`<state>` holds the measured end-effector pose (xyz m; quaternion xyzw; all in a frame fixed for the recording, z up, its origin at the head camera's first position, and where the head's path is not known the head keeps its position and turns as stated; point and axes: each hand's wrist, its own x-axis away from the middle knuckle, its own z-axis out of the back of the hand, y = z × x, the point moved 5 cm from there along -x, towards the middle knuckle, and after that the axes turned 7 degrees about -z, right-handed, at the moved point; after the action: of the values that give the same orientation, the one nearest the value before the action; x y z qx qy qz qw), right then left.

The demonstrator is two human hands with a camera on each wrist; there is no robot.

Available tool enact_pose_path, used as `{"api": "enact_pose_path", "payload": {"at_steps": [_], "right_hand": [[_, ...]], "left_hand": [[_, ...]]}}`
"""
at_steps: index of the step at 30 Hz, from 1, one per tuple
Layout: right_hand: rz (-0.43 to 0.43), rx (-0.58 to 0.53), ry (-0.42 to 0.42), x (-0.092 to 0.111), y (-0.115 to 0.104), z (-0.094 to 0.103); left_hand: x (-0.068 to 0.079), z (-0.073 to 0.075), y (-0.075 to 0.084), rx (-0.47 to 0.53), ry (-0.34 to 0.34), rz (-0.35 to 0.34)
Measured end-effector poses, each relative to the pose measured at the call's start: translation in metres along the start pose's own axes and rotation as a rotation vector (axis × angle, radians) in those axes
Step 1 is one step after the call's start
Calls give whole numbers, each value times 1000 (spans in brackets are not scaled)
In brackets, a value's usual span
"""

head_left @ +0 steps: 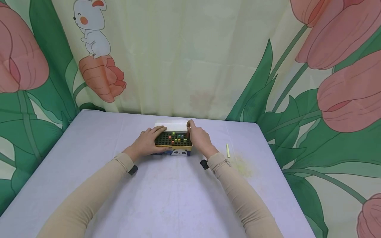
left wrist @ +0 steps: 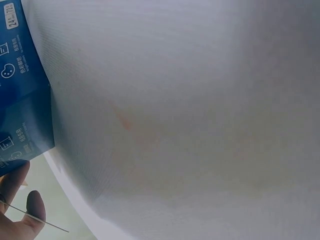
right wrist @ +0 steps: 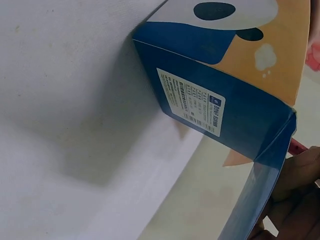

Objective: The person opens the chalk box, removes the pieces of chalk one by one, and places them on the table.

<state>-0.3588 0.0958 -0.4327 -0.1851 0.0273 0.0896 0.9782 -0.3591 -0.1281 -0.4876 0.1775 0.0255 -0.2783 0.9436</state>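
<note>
A blue and orange panda box [head_left: 180, 152] stands on the table, its lid [head_left: 175, 125] raised at the back. Inside, a black holder [head_left: 160, 140] full of round holes carries several coloured chalk sticks, such as a red one [head_left: 170, 137]. My left hand [head_left: 146, 141] grips the box's left end, thumb along the front and fingers over the top. At the right end of the box, my right hand [head_left: 200, 137] pinches a red chalk stick [right wrist: 297, 147] close over the holder. Its lower end is hidden behind the box wall in the right wrist view.
On the table to the right lies a pale yellow chalk stick [head_left: 228, 150], with a yellowish smudge [head_left: 242, 166] beside it. A white cloth covers the table [head_left: 166, 198]. Behind it hangs a curtain [head_left: 178, 66] printed with tulips and a rabbit.
</note>
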Motion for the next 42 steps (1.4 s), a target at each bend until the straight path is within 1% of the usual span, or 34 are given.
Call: {"api": "enact_pose_path", "payload": {"at_steps": [5, 18, 24, 35, 42], "right_hand": [[-15, -69, -10, -1, 2, 2], [-91, -126, -11, -3, 8, 3], [-107, -146, 15, -5, 11, 7], [-160, -146, 43, -6, 19, 11], [-195, -198, 67, -6, 26, 15]], "left_hand": [[0, 1, 2, 3, 4, -10], [0, 0, 3, 3, 3, -19], [0, 0, 3, 7, 1, -14], [1, 1, 3, 8, 0, -20], [1, 2, 3, 1, 6, -21]]}}
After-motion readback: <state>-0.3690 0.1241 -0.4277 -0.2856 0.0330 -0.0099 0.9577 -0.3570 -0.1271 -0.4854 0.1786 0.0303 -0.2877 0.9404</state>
